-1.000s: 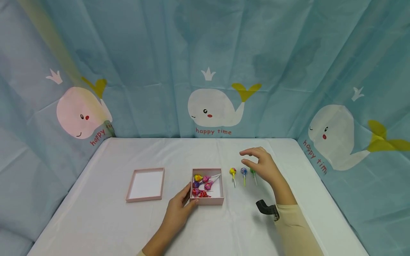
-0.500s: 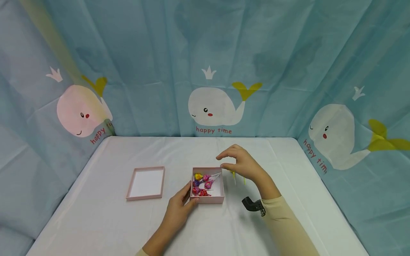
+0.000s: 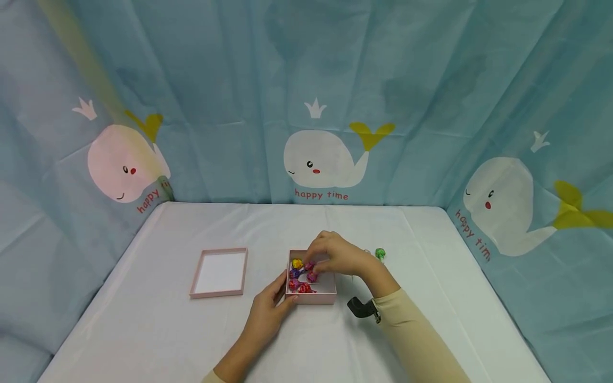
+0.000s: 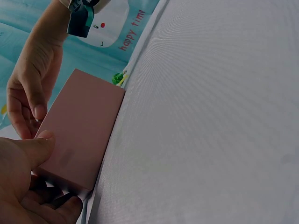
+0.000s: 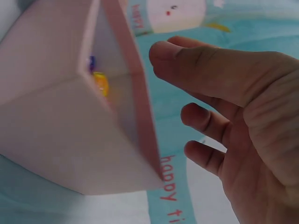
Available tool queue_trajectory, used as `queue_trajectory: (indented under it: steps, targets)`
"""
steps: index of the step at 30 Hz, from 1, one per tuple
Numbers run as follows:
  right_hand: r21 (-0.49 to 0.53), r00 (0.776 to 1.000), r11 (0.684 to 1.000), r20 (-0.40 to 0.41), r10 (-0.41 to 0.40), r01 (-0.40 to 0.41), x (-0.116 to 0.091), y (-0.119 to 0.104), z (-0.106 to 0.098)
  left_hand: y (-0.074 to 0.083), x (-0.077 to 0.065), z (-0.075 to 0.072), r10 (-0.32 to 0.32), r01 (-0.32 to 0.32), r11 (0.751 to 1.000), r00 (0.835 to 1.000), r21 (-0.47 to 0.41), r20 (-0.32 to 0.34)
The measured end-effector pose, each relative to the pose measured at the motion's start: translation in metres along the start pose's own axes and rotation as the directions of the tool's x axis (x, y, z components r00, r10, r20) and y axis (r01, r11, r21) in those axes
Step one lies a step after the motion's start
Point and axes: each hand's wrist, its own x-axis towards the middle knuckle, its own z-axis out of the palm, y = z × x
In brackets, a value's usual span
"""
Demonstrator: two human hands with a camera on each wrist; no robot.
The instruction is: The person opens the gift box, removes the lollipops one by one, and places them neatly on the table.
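Note:
A pink open box (image 3: pixel 311 299) on the table holds several lollipops (image 3: pixel 304 288) in yellow, purple, pink and red wrappers. With its thumb at the front corner and fingers along the left side, my left hand (image 3: pixel 269 314) grips the box. My right hand (image 3: pixel 342 255) is over the box's right part, bent fingers pointing down toward the pink lollipops and covering some of their sticks. In the right wrist view, that hand's fingers (image 5: pixel 196 60) are bent beside the box rim, with nothing visible held.
Left of the box lies a pink-edged lid (image 3: pixel 220 272) with a white inside. To the right, a green lollipop (image 3: pixel 380 253) lies on the white tablecloth (image 3: pixel 143 319), others beside it mostly hidden by my right hand. A blue whale-print curtain (image 3: pixel 230 106) stands behind the table.
My right hand has moved left from above the loose lollipops, past the box's right edge, and lowered over its inside. The left hand stays on the box.

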Motion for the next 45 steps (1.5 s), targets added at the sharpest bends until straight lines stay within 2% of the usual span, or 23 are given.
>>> queue_trajectory:
  steps: [8,15,28,45]
  targets:
    - [-0.070,0.996,0.996,0.080,-0.050,0.056,0.007,0.003,0.019,0.000,-0.001,0.000,-0.013,0.013,1.000,1.000,0.016,0.005]
    - [-0.196,0.994,0.978,0.091,-0.056,0.073,0.010,0.005,0.029,-0.002,-0.001,0.000,-0.003,0.003,1.000,1.000,0.016,-0.008]
    - [-0.236,0.991,0.969,0.124,-0.048,0.077,0.010,0.009,0.043,-0.002,-0.001,0.000,-0.015,0.015,1.000,1.000,0.019,-0.005]
    - [-0.311,0.993,0.945,0.096,-0.073,0.099,0.009,0.013,0.053,-0.003,-0.001,0.002,-0.010,0.010,1.000,1.000,0.000,-0.013]
